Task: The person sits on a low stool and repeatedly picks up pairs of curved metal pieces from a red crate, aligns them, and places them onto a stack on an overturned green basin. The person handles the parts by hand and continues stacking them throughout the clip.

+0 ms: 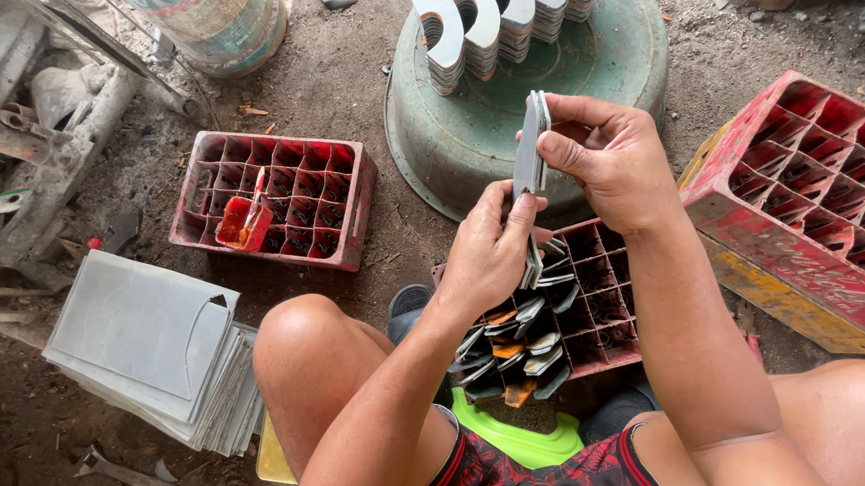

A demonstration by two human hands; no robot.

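Both my hands hold a thin stack of flat grey metal pieces (pixel 530 157) upright above a red crate. My left hand (pixel 483 255) grips the stack's lower end. My right hand (pixel 613 162) pinches its upper end between thumb and fingers. Below them, the red divided crate (pixel 607 307) holds several curved metal pieces (pixel 514 353) and a few orange ones standing in its cells. I sit with my knees either side of this crate.
An upturned green basin (pixel 622 61) carries rows of stacked curved metal pieces (pixel 484 20). A second red crate (pixel 280 197) lies at the left, a tilted red and yellow crate (pixel 811 215) at the right. A pile of grey sheets (pixel 154 345) and a wrench (pixel 126 472) lie on the dirt floor.
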